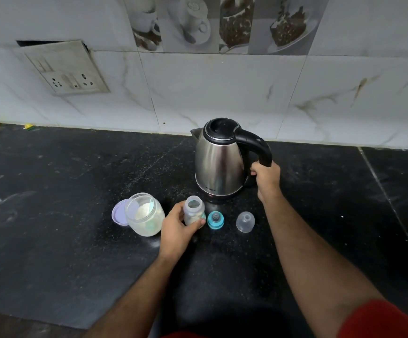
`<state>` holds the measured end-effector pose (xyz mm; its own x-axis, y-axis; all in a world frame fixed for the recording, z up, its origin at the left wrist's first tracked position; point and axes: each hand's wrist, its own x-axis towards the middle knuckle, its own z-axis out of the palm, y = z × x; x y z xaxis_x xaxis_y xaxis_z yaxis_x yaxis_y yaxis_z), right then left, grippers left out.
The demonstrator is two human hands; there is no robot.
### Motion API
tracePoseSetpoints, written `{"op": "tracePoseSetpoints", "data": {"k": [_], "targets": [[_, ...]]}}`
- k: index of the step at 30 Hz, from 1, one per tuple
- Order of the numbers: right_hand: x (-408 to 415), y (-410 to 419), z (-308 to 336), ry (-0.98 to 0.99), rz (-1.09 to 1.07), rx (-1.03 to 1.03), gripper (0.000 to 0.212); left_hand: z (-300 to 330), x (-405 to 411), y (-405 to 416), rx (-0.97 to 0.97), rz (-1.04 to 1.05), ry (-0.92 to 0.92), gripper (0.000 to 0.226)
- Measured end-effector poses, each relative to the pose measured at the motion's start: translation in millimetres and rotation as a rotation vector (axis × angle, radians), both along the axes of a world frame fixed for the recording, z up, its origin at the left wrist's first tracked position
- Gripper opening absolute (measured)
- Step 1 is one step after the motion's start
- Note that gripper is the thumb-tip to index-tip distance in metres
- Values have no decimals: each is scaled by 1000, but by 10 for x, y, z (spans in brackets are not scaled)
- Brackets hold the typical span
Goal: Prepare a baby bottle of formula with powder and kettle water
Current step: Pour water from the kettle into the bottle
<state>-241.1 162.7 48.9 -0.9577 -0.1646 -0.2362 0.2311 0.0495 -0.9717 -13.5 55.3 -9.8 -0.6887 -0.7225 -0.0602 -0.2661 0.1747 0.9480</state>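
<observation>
I'm at the water step: my left hand (177, 226) grips the open bottle (193, 212), upright with its mouth up, mid-counter (51, 215), powder apparently inside. My right hand (267, 178) is closed round the kettle (218, 159) handle near the back edge. Next I must lift, tilt the spout leftward, pour steadily.

Counter: black stone countertop (51, 215) runs up to the white marble-look tiled wall (222, 93) behind.
Kettle: stainless steel electric kettle with black lid and handle (218, 162) stands rearmost; right hand (267, 179) on the handle's lower end, at its right.
Front row, left to right: round lilac plastic lid (117, 213), touching clear glass jar of white powder (145, 214); left hand (177, 230) around small clear plastic baby bottle (193, 212); teal ring with teat (215, 219); clear domed cap (245, 222).
Wall: grey socket plate (69, 69) upper left.
</observation>
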Motion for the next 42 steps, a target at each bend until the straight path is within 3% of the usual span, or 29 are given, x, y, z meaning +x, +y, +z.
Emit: {"op": "tracePoseSetpoints", "data": {"k": [12,26,42], "targets": [[153,-59,377,6,-82,-106,19,27,125,7,-1,-32,-4,51],[641,495,1108,178,-179,-275,22,115,334,118,-27,-82,44,51],[1761,1176,662,142,-349,-225,31,15,780,104,-16,-177,68,50]]}}
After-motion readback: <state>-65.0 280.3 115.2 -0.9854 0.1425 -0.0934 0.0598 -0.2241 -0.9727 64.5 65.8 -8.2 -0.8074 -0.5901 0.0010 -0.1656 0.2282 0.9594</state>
